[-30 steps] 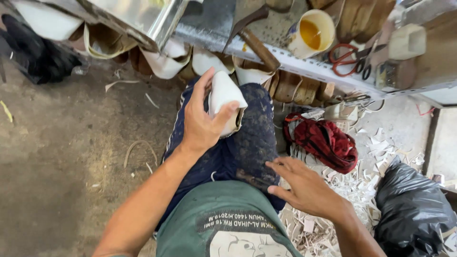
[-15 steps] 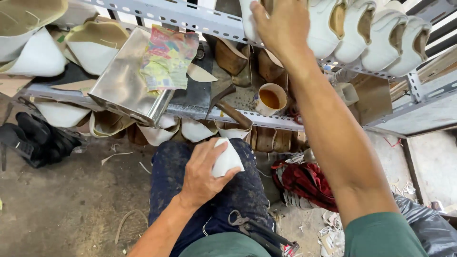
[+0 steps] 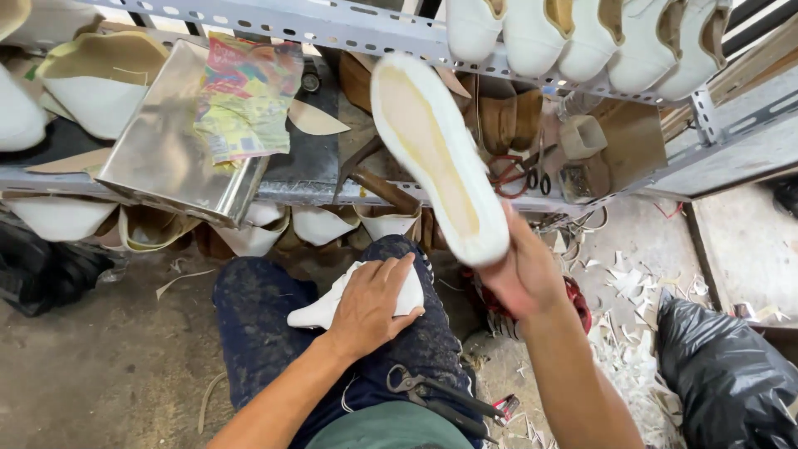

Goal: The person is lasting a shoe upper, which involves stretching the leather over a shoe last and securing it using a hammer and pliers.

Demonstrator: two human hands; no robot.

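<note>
Sole up, upper on the knee
Right hand (image 3: 525, 278) clamps the white sole (image 3: 436, 154) aloft; left hand (image 3: 371, 303), fingers together, presses the white upper (image 3: 328, 309) on the knee (image 3: 274, 316)

Ahead, the metal shelf (image 3: 349, 187) is crowded: a shiny metal sheet (image 3: 170, 162) with a crumpled wrapper (image 3: 245, 96) blocks its left part, pincers (image 3: 374, 179) lie in the middle and red-handled scissors (image 3: 519, 170) at the right, so little room is free between them. Overhead, a row of white shoe uppers (image 3: 573, 37) hangs close above. Open concrete floor (image 3: 100, 366) lies left of the knee, while a black bag (image 3: 727, 374) and paper scraps (image 3: 628, 349) fill the right.
</note>
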